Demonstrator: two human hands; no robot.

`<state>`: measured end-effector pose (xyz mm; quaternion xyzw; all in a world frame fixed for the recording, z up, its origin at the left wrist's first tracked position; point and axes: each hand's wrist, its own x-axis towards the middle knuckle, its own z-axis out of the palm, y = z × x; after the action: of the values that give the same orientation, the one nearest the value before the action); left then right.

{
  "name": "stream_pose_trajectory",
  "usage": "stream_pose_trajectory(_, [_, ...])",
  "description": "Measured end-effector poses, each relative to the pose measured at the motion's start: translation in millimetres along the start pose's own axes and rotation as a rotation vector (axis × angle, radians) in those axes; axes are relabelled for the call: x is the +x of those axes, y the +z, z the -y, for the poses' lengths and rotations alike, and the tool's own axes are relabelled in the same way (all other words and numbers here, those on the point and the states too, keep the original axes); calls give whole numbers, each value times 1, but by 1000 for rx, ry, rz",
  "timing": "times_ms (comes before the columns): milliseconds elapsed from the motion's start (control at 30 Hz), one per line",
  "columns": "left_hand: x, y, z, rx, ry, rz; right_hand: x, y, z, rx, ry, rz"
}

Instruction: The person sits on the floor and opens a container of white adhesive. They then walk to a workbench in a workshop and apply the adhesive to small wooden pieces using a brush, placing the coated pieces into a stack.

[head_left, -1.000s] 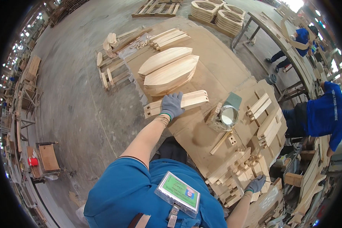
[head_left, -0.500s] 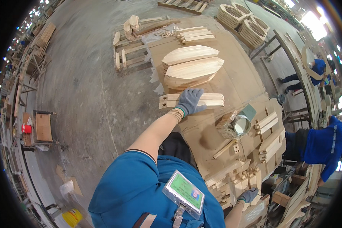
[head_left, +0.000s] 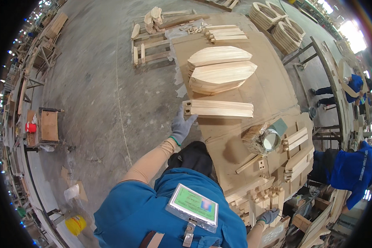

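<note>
- The left hand [head_left: 181,126], in a grey knit glove with a green cuff, reaches to the left edge of the workbench [head_left: 273,93]; its fingers are spread wide and hold nothing, the fingertips just touching the near end of a bundle of slats [head_left: 219,108].
- The bundle of slats is pale planed wood, long straight pieces stacked flat, with notched ends showing at the left; it lies across the bench near its left edge.
- Just beyond the bundle, towards the far side, sits a stack of leaf-shaped panels [head_left: 221,74]: smooth, light boards glued up from strips, pointed at both ends, piled with edges slightly offset.
- The workbench top is brown sheet board, matt and scuffed.
- The right hand [head_left: 269,215], in a grey-blue glove, is low at the near right corner of the bench among a heap of small blocks [head_left: 262,196]; whether it grips anything I cannot tell.
- The small blocks are short square-cut offcuts of raw wood, jumbled against flat strips.
- A roll of tape [head_left: 265,139], wrapped in crinkled clear film with a white core, lies towards the bench's right side, a green block just beside it.
- At the far edge lie more straight boards [head_left: 225,34], and past the far right corner stand stacks of curved frames [head_left: 277,22].
- The floor [head_left: 99,91] is grey concrete, stained and cracked.
- A person in a blue shirt [head_left: 353,167] bends near the right edge.
</note>
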<state>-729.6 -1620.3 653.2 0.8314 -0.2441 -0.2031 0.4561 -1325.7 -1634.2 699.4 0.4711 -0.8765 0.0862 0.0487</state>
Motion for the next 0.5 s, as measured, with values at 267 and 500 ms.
stream_pose_trajectory(267, [3,6,3,256,117,-23,1,5,1,30,9,3])
stream_pose_trajectory(500, [-1,9,2,283,167,-36,6,2,-14,57,-50,-55])
